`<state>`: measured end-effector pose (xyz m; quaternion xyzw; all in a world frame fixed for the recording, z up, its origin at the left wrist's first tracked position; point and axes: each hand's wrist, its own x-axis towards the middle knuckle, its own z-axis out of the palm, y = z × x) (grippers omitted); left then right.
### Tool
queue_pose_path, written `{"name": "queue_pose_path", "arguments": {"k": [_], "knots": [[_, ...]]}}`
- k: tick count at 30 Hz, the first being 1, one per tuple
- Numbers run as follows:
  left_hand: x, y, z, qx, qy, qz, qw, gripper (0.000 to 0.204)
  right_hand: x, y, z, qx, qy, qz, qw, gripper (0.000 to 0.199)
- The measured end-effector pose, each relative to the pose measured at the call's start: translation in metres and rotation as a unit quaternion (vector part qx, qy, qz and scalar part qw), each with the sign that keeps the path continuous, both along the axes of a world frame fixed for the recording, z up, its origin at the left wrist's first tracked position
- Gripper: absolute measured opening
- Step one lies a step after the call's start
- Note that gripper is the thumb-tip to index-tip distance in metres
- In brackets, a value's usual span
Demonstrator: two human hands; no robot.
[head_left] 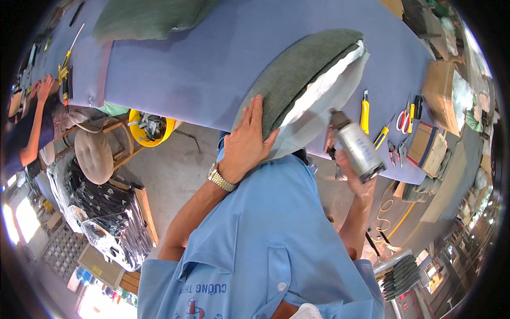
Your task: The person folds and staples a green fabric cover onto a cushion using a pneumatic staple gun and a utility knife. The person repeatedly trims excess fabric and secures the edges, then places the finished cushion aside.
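Note:
A dark green fabric cushion (295, 70) lies slanted at the table's near edge, against my body. Along its right side shows white filling (322, 85), with a pale grey sheer cloth (313, 125) beside it. My left hand (247, 139) lies flat on the cushion's lower end, fingers stretched out, a watch on the wrist. Right of the cushion, my right hand (355, 169) grips a silver cylindrical tool (357, 144) with dark ends. The tool is tilted and blurred, so its exact kind is unclear. It appears held apart from the cushion.
On the blue-grey table (175, 80) lie a yellow utility knife (365, 114), a yellow-handled tool (380, 138), scissors (408, 119) and pliers (393, 154). Another green cushion (149, 18) is at the back. Left stands a yellow bucket (152, 129) of scraps; a co-worker's arm (34, 127) is beyond.

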<state>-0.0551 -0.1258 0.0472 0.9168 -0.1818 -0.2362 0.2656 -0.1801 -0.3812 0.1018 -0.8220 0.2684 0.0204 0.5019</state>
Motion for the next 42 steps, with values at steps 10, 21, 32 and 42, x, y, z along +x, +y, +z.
{"name": "queue_pose_path", "arguments": {"k": [10, 21, 32, 42], "knots": [[0.008, -0.003, 0.015, 0.014, 0.066, 0.004, 0.998, 0.097, 0.038, 0.058, -0.018, 0.074, -0.108, 0.179, 0.975, 0.066], [-0.002, -0.003, -0.002, -0.018, 0.045, -0.005, 0.999, 0.103, 0.045, 0.070, -0.009, 0.100, 0.020, 0.157, 0.982, 0.062], [0.001, 0.000, 0.003, -0.028, 0.059, 0.010, 0.998, 0.103, 0.036, 0.070, -0.004, 0.088, -0.003, 0.182, 0.979, 0.062], [-0.002, -0.006, -0.005, -0.040, 0.037, 0.015, 0.998, 0.105, 0.036, 0.083, -0.010, 0.100, 0.030, 0.137, 0.985, 0.057]]}}
